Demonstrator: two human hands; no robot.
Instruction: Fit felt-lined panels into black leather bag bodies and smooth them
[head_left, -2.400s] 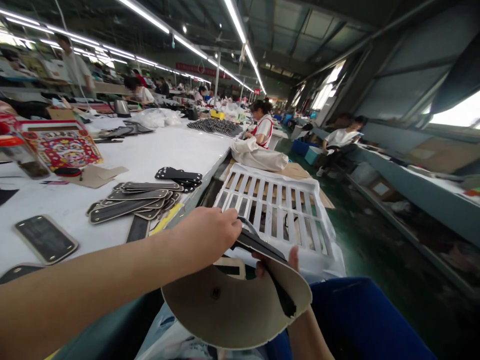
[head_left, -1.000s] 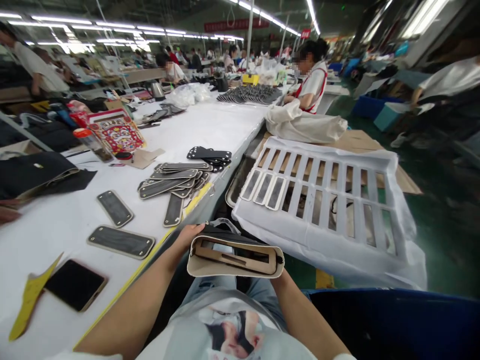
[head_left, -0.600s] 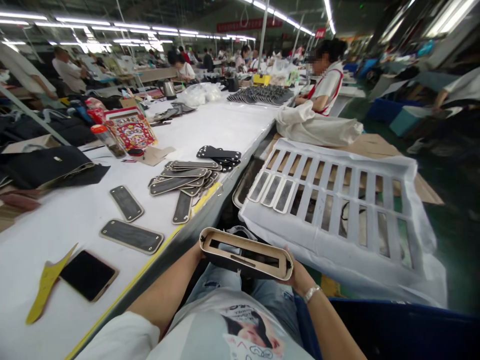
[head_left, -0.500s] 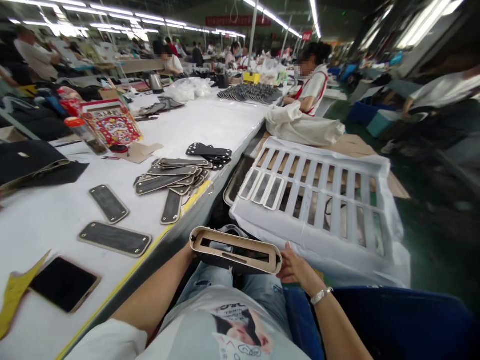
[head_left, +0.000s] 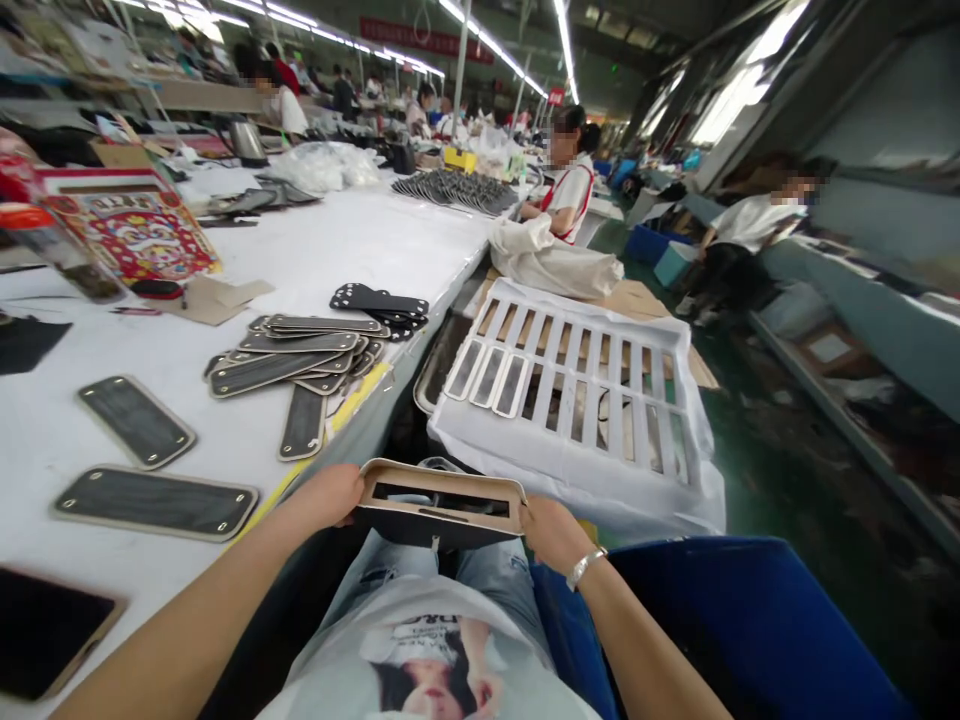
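Note:
A dark, box-shaped bag (head_left: 450, 528) with a beige rim and a long slot in its top is held over my lap. A small metal pull hangs at its near side. My left hand (head_left: 339, 494) grips its left end, fingers partly hidden behind it. At the other end my right hand (head_left: 553, 530) is closed on the corner, its fingertips out of sight. To the left, on the white table (head_left: 315, 240), lie a pile of dark strips with beige edges (head_left: 289, 352) and two single strips, the nearer one (head_left: 157, 502) having metal eyelets at its corners.
A white slotted rack (head_left: 570, 450) carrying three dark strips (head_left: 486, 378) stands ahead right. A blue bin (head_left: 735, 610) is at my right. A phone (head_left: 49, 630) lies near left. Co-workers sit beyond, one (head_left: 574, 185) by the table's right edge.
My right hand has closed on the bag's right end, where its fingers were spread before. My left hand now shows at the left end. The view has swung right.

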